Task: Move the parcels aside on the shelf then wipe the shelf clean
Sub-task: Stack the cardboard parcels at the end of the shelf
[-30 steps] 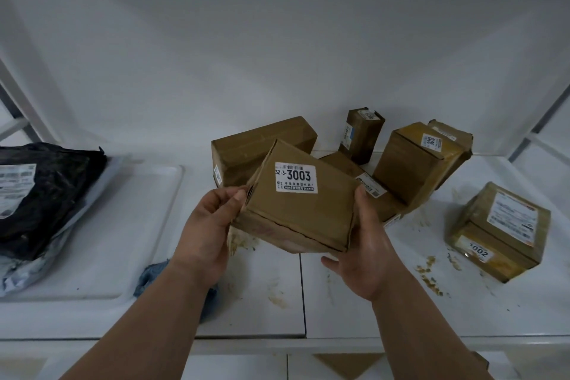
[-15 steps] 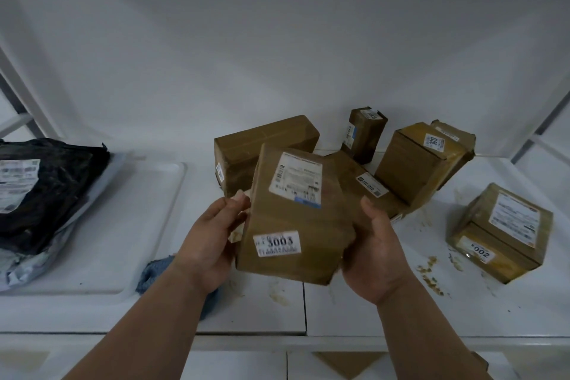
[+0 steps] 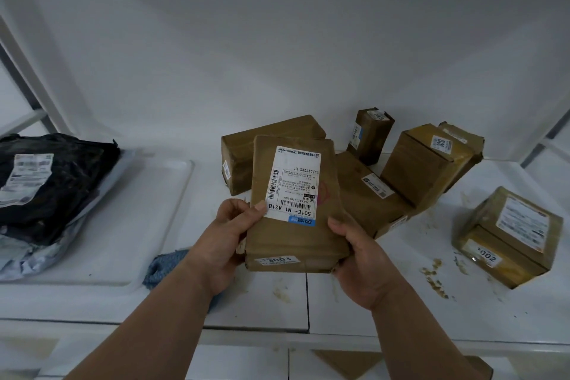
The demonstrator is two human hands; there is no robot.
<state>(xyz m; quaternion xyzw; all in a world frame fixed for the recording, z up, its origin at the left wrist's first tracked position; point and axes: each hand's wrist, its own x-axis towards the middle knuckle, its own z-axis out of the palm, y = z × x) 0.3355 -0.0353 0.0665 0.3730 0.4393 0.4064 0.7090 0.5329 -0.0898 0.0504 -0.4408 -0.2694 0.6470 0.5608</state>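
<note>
**A:** ok so where's the parcel at? both hands on it?

**B:** yep; the brown parcel [image 3: 296,203] is held up above the white shelf [image 3: 370,302], label side facing the camera, a "3003" sticker on its near edge; left hand [image 3: 229,244] grips the left side with the thumb on the label corner; right hand [image 3: 359,262] is curled round the lower right corner.

**A:** and the rest?

**B:** other brown boxes [image 3: 428,163] are bunched at the back behind it, one more box [image 3: 509,237] well apart on the right; brownish stains [image 3: 435,278] on the shelf near that one; blue cloth [image 3: 163,265] lies just left of the left wrist; black bag [image 3: 52,182] far left on a white tray [image 3: 148,225].
</note>
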